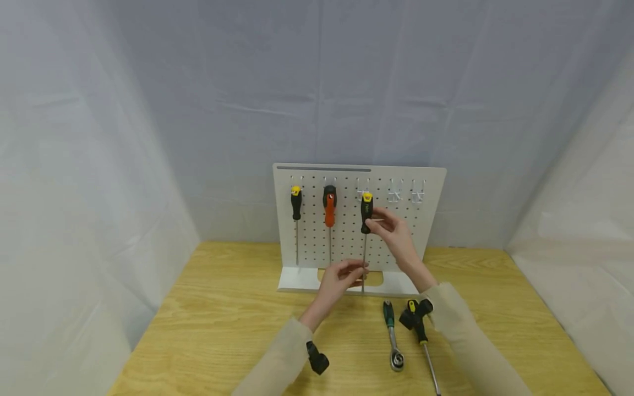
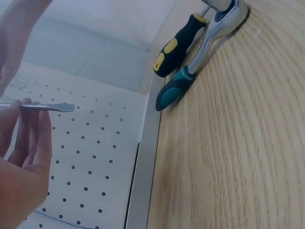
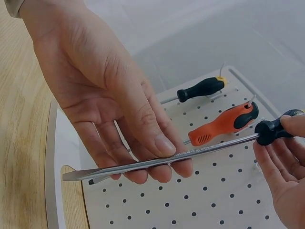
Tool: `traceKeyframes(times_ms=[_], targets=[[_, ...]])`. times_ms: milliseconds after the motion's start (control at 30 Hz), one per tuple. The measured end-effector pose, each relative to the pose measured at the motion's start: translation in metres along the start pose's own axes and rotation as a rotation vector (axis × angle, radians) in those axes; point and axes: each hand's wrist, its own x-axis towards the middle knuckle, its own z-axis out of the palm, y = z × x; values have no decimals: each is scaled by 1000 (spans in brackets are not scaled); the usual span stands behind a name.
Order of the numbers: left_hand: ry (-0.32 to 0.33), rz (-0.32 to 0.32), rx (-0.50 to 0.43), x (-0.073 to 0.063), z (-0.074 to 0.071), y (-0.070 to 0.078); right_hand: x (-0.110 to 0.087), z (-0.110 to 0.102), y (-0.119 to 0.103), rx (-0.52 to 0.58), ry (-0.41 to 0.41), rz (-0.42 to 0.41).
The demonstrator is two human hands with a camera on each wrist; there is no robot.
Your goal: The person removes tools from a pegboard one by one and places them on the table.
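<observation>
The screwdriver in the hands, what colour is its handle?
The handle is black with a yellow top, clearest in the head view.

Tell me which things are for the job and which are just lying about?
Probably the job:
held screwdriver
left hand
right hand
white board
hung black screwdriver
hung orange screwdriver

Lying about, at least for now:
socket wrench
loose screwdriver

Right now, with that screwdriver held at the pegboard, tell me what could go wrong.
The right hand might let go of the held screwdriver before the hook takes it; whether it is seated is unclear.
If dropped, it could strike the ratchet on the table.
The left hand pinches the shaft near the flat tip, so a slip might scrape it.
</observation>
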Motion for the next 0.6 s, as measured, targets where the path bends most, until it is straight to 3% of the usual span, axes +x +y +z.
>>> traceKeyframes(times_ms=[300,600], targets=[[-8,-41,-42,-9,5,4,-5,-1,-2,16,-6,-17],[-22,-90,-65,-21,9,2,-10,-3,5,21,-33,39]])
